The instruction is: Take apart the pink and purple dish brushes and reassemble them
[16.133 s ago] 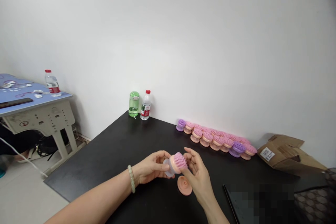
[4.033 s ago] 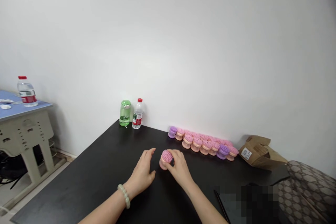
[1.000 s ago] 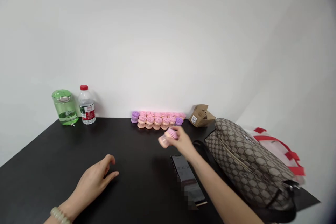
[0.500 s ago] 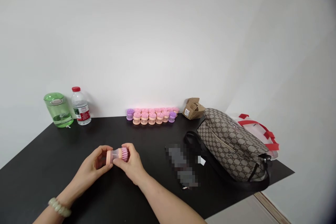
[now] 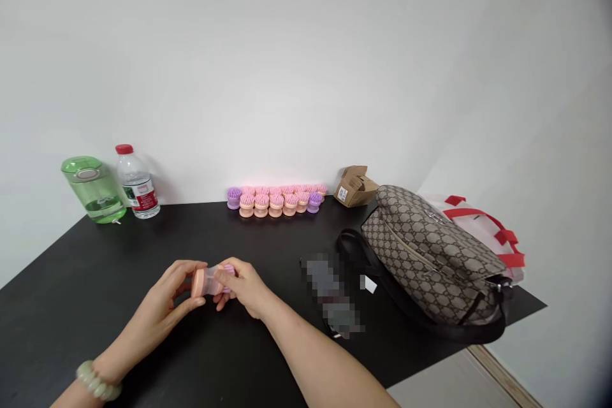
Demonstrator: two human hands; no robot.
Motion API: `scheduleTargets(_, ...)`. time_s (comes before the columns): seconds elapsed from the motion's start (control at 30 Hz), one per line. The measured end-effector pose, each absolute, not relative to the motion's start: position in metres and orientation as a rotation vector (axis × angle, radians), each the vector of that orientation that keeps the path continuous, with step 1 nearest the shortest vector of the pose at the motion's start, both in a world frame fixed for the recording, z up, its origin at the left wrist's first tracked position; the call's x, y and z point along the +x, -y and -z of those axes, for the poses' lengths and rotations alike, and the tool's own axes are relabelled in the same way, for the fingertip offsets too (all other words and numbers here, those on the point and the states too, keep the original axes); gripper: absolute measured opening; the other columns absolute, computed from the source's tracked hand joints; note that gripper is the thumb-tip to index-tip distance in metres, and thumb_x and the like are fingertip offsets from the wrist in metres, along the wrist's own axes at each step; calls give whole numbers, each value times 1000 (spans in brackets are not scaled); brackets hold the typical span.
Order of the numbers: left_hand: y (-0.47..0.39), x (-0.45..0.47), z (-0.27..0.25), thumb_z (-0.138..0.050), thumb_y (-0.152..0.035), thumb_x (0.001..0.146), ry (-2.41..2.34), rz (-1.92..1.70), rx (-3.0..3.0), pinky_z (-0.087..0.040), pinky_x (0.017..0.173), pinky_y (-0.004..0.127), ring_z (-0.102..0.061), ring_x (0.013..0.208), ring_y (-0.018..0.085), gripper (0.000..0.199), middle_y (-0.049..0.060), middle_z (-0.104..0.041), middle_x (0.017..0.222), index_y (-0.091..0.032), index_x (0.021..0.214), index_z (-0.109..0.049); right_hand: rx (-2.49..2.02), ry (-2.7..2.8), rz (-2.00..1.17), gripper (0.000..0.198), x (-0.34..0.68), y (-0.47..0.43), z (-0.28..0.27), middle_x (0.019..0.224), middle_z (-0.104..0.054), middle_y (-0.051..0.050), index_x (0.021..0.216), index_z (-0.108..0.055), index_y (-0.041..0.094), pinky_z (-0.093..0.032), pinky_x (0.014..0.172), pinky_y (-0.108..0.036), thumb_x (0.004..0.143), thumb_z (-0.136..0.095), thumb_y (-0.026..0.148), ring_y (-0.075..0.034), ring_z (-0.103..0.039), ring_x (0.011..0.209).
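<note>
Between my two hands, above the black table (image 5: 229, 357), lies a scalp massage brush (image 5: 208, 282) on its side, with an orange base, a clear middle and pink bristles. My left hand (image 5: 174, 293) grips the orange base between thumb and fingers. On the bristle end, my right hand (image 5: 241, 284) is closed, its thumb across the clear body and its fingers partly hiding the bristles. Further back, by the wall, several similar brushes (image 5: 275, 205) stand upright in rows, mostly pink and orange, with purple ones at the ends.
At the back left stand a green clear jug (image 5: 95, 191) and a red-capped water bottle (image 5: 138, 185). An opened cardboard box (image 5: 354, 188) sits right of the brushes. To the right lie a patterned bag (image 5: 430, 255), a red-handled white bag (image 5: 488, 229) and a blurred-out dark object (image 5: 329, 293).
The right hand's grip has shifted: its thumb now crosses the clear body and its fingers curl under the bristle end. The view has tilted slightly.
</note>
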State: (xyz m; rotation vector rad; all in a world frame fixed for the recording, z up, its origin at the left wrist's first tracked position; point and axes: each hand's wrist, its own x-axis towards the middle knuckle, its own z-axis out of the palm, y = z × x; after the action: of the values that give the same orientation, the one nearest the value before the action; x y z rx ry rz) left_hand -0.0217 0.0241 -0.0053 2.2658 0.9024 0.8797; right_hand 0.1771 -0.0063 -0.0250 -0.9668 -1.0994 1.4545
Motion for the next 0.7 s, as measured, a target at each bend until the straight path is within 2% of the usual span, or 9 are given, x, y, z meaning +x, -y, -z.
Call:
scheduleTargets(0.13,-19,-17,0,-57,-52,90,-1031,-894,2231,-56,77,30,-68,95,25,41,6,-68,111,-26,121,-57,-979,1111,-1385,57,176,12,22,69,-59,6,92,-58,20,-52,52,-27,61,-81,62,-12,-59,55)
scheduleTargets(0.23,-15,-12,-8,-49,-59,91,-1120,-853,2126,-55,73,30,-68,81,24,43,3,-71,94,-25,115,-59,-1105,1256,-1115,50,175,20,17,81,-60,6,96,-60,24,-52,62,-28,59,-88,44,-13,-60,66)
scheduleTargets(0.33,-12,-8,-15,-40,-65,92,-1182,-805,2055,-50,62,29,-62,64,21,46,-1,-64,70,-24,99,-61,-1132,1368,-900,54,174,24,15,95,-61,4,98,-60,26,-53,75,-31,55,-91,36,-17,-61,86)
scheduleTargets(0.4,-10,-8,-18,-37,-66,93,-1217,-817,2026,-47,60,28,-59,60,20,48,-2,-58,63,-24,92,-60,-1052,1344,-986,60,173,23,18,104,-62,1,105,-59,26,-54,77,-31,56,-90,39,-18,-63,90)
scheduleTargets(0.47,-8,-8,-19,-38,-66,92,-1201,-819,2012,-47,61,28,-59,61,20,48,-2,-60,66,-24,94,-60,-998,1287,-1170,62,171,21,23,100,-64,-1,114,-55,24,-56,72,-32,65,-84,51,-17,-66,82)
scheduleTargets(0.57,-6,-7,-19,-42,-66,91,-1141,-806,1984,-50,65,28,-62,67,20,47,0,-67,78,-24,102,-60,-1004,1247,-1372,56,169,19,25,76,-63,1,110,-56,20,-56,57,-33,78,-65,64,-17,-65,63)
scheduleTargets(0.63,-6,-6,-18,-43,-65,91,-1148,-819,1971,-51,65,28,-62,67,20,46,1,-67,80,-24,101,-61,-1047,1269,-1320,48,170,21,23,75,-62,2,103,-60,20,-56,58,-32,74,-74,56,-17,-64,65)
scheduleTargets(0.7,-6,-6,-19,-43,-64,91,-1174,-847,1972,-49,63,28,-60,64,19,45,-1,-64,75,-24,96,-61,-1087,1322,-1153,49,172,23,20,90,-65,2,103,-62,23,-56,69,-31,63,-86,36,-17,-65,79)
